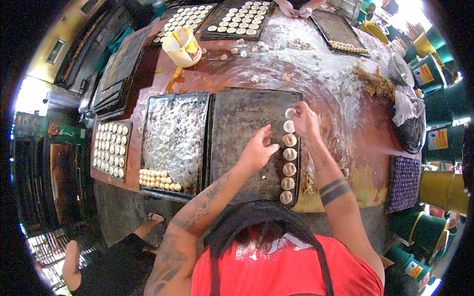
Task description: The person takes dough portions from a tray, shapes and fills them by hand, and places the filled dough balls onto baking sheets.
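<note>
Directly ahead of me lies a dark, worn baking tray (247,118), with several pale round dough pieces (289,154) in a single column along its right edge. At the far end of that column, my right hand (307,122) has its fingers pinched on the farthest dough round (290,113), which rests on the tray. Over the tray's middle, my left hand (257,150) hovers, holding nothing, its thumb and fingers apart and lightly curled. Its fingertips point toward the column without touching it. A few small crumbs lie on the tray below it.
Left of my tray is a floured tray (175,128) with small dough balls (159,179). A white bucket (182,48) stands beyond. Filled trays (239,18) line the far side, near a co-worker's hands (298,8). A purple tray (403,183) and green buckets (428,74) are at right.
</note>
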`<state>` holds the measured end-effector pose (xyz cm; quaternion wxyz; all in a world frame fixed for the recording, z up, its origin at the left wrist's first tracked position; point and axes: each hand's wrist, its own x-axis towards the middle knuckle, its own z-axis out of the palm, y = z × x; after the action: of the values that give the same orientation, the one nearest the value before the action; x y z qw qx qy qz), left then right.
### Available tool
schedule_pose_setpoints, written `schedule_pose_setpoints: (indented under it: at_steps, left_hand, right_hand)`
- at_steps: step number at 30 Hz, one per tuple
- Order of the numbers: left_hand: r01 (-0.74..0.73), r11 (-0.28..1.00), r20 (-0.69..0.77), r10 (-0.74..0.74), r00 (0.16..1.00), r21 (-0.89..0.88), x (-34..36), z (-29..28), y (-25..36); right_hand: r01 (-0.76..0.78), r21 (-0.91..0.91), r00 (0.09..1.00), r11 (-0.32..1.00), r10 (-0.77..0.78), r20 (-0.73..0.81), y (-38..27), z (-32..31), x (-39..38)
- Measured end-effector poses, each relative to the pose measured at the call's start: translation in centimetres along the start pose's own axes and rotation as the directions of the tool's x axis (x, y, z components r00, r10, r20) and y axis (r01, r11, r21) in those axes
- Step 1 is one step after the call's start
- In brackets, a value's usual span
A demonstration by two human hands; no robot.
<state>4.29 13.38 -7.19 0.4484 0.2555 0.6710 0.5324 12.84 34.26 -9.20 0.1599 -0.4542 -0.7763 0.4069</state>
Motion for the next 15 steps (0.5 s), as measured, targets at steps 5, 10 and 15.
schedule_pose_setpoints:
  at_steps: [5,10,15]
  left_hand:
    - [0.088,0.995,0.127,-0.093,0.988,0.042,-3.0,-3.7,-0.5]
    - [0.074,0.993,0.222,-0.093,0.971,0.092,-5.5,-4.9,-4.2]
    - [0.094,0.956,0.112,-0.129,0.985,0.276,-9.8,-9.3,-3.3]
  right_hand:
    - [0.349,-0.518,0.932,0.781,-0.347,0.106,1.4,0.9,0.4]
    - [0.489,-0.584,0.868,0.648,-0.429,0.250,1.8,3.7,-3.1]
    - [0.339,-0.058,0.940,0.939,-0.341,-0.025,5.4,-4.0,-1.2]
